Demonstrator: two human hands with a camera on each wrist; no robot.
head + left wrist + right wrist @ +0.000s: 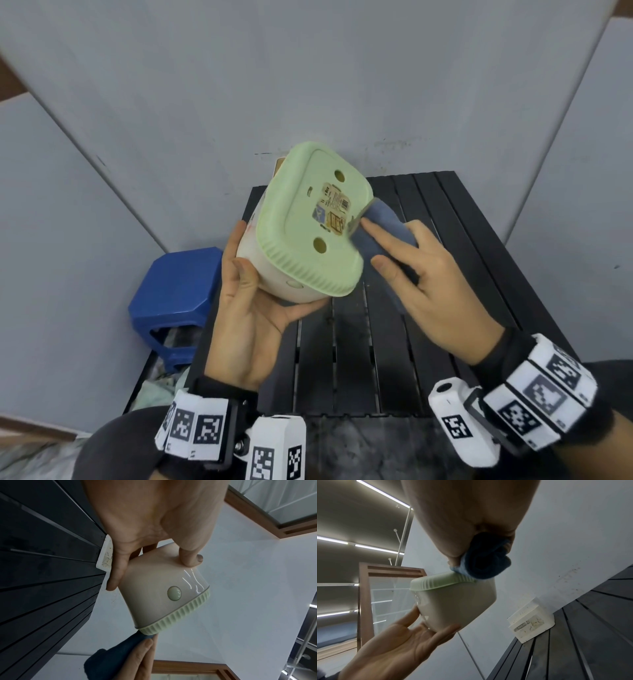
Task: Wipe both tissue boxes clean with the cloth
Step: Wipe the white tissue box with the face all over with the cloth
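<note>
My left hand [251, 318] grips a cream tissue box [308, 236] with a ribbed pale-green base, lifted off the table and tilted so its labelled underside faces me. My right hand [421, 274] holds a bunched blue cloth [387, 219] and presses it against the right edge of the green base. In the right wrist view the cloth [484, 563] sits on the base rim of the box [453, 601]. A second, white tissue box [530, 623] stands on the table near the wall, mostly hidden behind the held box in the head view.
A black slatted table [342, 359] lies under both hands. A blue plastic stool [174, 291] stands on the floor to its left. Grey walls close in behind and on both sides.
</note>
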